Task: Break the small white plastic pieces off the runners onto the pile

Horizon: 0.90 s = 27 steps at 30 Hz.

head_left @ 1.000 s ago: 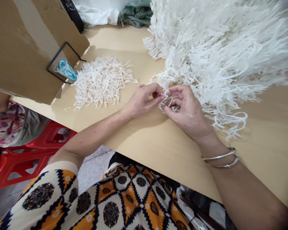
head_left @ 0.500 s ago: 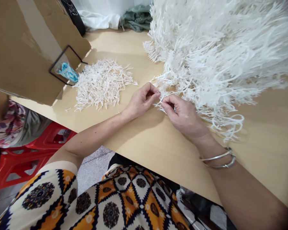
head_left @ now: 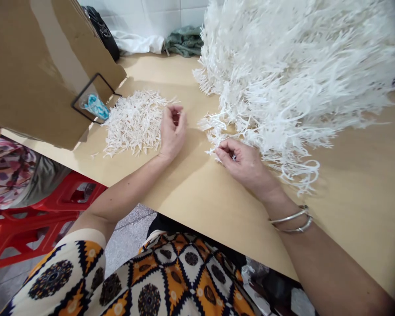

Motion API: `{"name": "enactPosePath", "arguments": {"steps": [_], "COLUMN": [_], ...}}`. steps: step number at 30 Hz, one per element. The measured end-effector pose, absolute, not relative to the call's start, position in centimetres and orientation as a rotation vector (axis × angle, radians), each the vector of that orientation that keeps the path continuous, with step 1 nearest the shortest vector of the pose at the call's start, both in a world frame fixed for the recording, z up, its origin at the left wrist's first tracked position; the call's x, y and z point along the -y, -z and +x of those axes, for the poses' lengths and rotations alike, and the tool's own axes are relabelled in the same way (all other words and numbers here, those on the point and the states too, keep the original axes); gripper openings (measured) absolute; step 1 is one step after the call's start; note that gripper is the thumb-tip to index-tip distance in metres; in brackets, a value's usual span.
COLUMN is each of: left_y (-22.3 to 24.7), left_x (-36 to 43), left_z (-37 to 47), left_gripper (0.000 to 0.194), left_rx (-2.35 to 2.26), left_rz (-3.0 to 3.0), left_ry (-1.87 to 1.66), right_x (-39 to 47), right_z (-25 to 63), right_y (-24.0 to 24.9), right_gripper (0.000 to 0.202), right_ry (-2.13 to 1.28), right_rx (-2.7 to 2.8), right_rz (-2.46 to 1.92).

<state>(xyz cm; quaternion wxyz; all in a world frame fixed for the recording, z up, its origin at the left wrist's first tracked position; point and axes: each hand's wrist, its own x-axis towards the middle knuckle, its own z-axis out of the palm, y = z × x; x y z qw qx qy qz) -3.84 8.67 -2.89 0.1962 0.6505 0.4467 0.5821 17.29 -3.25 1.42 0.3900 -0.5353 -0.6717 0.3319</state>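
My left hand (head_left: 173, 134) hovers at the right edge of a small pile of short white sticks (head_left: 134, 125). Its thumb and fingers are curled together, and whatever they hold is too small to make out. My right hand (head_left: 242, 163), with two silver bangles (head_left: 292, 221) at the wrist, pinches a thin white branched strand (head_left: 210, 152) between thumb and forefinger. That strand lies along the front edge of a large heap of white branched strands (head_left: 292, 74), with looped strands (head_left: 304, 173) trailing over the table beside my right wrist.
At the left a cardboard box (head_left: 29, 66) stands on the table (head_left: 184, 188), by a black wire frame (head_left: 97, 77) and a blue-and-white bundle (head_left: 97, 106). White cloth (head_left: 138, 43) and dark green cloth (head_left: 184, 41) lie at the back. Red stools (head_left: 29, 232) and another person's patterned clothing (head_left: 8, 173) are at lower left.
My left hand has moved left, away from my right hand and the large heap, to the small pile. My right hand stays pinched at the heap's front edge. The view has shifted slightly.
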Motion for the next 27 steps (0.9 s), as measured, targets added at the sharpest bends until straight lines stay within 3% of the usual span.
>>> {"name": "enactPosePath", "arguments": {"steps": [3,6,12,17,22,27], "left_y": [1.1,-1.0,-1.3,-0.1,-0.9,-1.1], "left_x": [-8.8,-7.2,-3.7,-3.8,-4.6,-7.0], "left_z": [-5.2,-5.0,-1.6,-1.1,-2.3,-4.6], "left_gripper": [0.033,0.038,0.054,0.058,0.057,0.050], "left_rx": [-1.443,-1.364,-0.988,-0.981,-0.906,-1.026], "left_rz": [1.766,2.054,2.773,2.863,2.542,2.158], "left_ry": [-1.878,-1.835,-0.984,-0.687,-0.759,-1.219], "right_x": [3.2,3.2,3.1,3.0,2.7,1.8], "right_z": [17.4,17.5,17.6,17.7,18.6,20.4], "right_y": [-1.5,-1.5,-0.9,-0.8,-0.8,0.0], "right_gripper": [0.026,0.025,0.026,0.026,0.021,0.021], "right_ry": [-0.802,-0.750,-0.531,-0.465,-0.472,-0.367], "right_rx": [1.699,1.716,1.827,1.969,2.014,1.829], "right_rz": [-1.401,-1.435,-1.396,-1.393,-1.429,-1.573]}}
